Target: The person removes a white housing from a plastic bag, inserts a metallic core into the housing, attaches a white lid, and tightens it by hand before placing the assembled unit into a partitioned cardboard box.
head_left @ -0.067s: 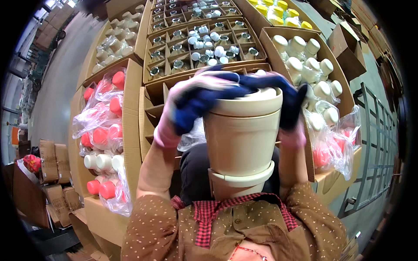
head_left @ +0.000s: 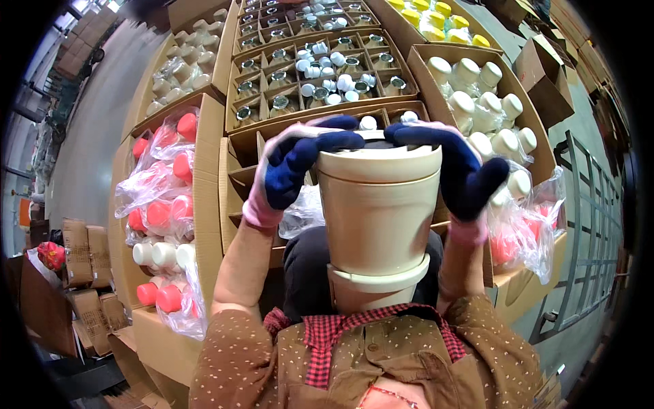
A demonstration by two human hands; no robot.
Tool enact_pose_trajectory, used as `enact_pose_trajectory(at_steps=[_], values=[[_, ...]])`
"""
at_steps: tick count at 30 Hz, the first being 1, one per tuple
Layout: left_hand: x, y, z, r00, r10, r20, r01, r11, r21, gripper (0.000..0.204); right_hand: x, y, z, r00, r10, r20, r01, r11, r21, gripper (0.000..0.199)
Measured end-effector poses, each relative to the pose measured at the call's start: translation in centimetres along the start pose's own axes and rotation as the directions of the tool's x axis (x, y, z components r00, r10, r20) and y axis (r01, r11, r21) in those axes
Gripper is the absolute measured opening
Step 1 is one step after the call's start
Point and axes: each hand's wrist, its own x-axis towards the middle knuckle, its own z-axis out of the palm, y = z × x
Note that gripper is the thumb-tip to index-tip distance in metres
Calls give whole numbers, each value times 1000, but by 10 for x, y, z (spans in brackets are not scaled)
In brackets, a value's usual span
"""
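A tall stack of cream plastic pots (head_left: 380, 225) stands upright in front of my body, with a thick pale rim (head_left: 381, 165) on top. My left hand (head_left: 300, 163), in a blue-palmed glove with a pink cuff, lies with stretched fingers over the rim's left side. On the right side, my right hand (head_left: 456, 163) in a matching glove lays its fingers across the rim, thumb spread outward. Both hands are open. What lies inside the top pot is mostly hidden by the rim and fingers.
Ahead, a divided carton (head_left: 320, 85) holds clear glass bottles and loose white caps. A carton of red-capped bottles (head_left: 163, 211) stands left. On the right are a carton of white-capped bottles (head_left: 487, 102) and a metal rack (head_left: 582, 225). Yellow-capped bottles (head_left: 436, 20) stand farther back.
My hands have moved apart across the top of the stack, toward its two sides. My right thumb now spreads outward. The pots stay in place.
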Motion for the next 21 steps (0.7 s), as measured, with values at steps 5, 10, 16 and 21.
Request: enact_pose_trajectory(at_steps=[5, 10, 16, 21], values=[[28, 41, 34, 990, -49, -129, 63, 992, 108, 25, 29, 53, -51, 972, 209, 108, -231, 760, 607, 71], [14, 12, 8, 998, -26, 55, 15, 980, 200, 32, 14, -19, -7, 940, 334, 71, -313, 926, -212, 36], [26, 25, 33, 994, 82, -76, -51, 937, 345, 18, 57, 22, -84, 914, 159, 372, -345, 786, 512, 80], [27, 20, 24, 999, 18, 36, -32, 912, 409, 24, 24, 28, -5, 934, 336, 123, -356, 903, 240, 74]])
